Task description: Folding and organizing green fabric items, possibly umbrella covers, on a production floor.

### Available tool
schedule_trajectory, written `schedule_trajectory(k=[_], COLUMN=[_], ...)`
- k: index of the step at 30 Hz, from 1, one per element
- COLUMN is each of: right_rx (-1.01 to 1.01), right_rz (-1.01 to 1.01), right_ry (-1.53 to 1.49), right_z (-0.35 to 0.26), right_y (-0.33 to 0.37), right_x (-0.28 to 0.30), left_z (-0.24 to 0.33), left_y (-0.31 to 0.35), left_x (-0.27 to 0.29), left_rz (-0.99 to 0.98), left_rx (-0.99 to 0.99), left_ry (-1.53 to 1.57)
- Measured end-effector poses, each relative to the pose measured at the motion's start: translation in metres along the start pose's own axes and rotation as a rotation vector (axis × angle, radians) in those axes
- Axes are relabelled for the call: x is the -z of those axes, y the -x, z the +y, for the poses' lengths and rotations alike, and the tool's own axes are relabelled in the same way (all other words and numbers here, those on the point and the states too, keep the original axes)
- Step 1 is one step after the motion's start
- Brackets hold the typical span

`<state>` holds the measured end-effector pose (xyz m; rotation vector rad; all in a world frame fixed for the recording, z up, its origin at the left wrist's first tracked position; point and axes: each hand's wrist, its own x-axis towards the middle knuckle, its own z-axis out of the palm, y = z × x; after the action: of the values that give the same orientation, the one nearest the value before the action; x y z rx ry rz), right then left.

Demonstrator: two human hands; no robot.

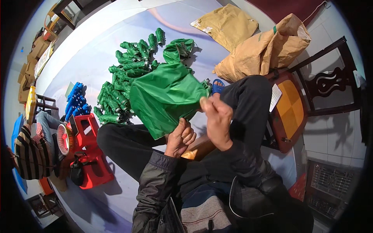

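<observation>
A green umbrella (167, 97) with loose, partly spread cloth is between my hands, over my lap. Closed around the lower edge of its cloth is my left hand (182, 138), thumb upward. My right hand (218, 121) pinches the right corner of the cloth, fingers curled. The umbrella's shaft and handle are hidden beneath the cloth. Just beyond it lies a pile of green folded umbrellas (116, 95), some with metal parts showing at their ends. Another green umbrella with looser cloth (179, 50) lies at the pile's right.
Brown sacks (256, 58) (229, 25) lie at the far right, near a wooden chair (289, 106). On the left are a red plastic stool (91, 155), blue dotted cloth (75, 101) and another seated person (35, 149). A pale sheet (93, 50) covers the floor.
</observation>
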<state>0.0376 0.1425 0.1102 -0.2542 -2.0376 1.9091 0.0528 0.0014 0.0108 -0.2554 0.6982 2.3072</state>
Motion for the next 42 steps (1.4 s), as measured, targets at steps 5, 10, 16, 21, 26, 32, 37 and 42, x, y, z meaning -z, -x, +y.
schedule_trajectory(k=[5,10,16,21,26,32,37,42], right_rx=[-0.122,0.014,0.192,0.766,0.099,0.350,0.542,0.449], right_rz=[-0.072,-0.266,-0.448,-0.422,-0.313,-0.265,-0.215,-0.285], right_ry=[-0.292,-0.203,0.028,0.355,-0.639,0.052,0.306,0.183], right_z=[0.035,0.068,0.088,0.090,0.110,0.089,0.087,0.089], right_y=[0.020,0.011,-0.016,-0.040,-0.007,-0.015,-0.018,0.002], right_x=[-0.007,-0.002,-0.011,-0.038,-0.054,-0.038,-0.022,-0.026], left_z=[0.002,0.000,-0.011,-0.012,-0.006,-0.015,-0.009,-0.007], left_y=[0.002,0.003,0.003,0.002,0.004,0.002,0.003,-0.001], left_x=[-0.007,-0.008,-0.006,-0.001,-0.006,0.000,-0.011,0.005], left_rz=[0.028,0.017,-0.025,-0.006,0.034,-0.042,0.014,-0.097], left_rx=[-0.004,0.007,0.019,0.040,0.087,0.078,0.052,0.016], left_ry=[0.111,0.009,-0.081,-0.026,0.011,-0.020,0.089,0.036])
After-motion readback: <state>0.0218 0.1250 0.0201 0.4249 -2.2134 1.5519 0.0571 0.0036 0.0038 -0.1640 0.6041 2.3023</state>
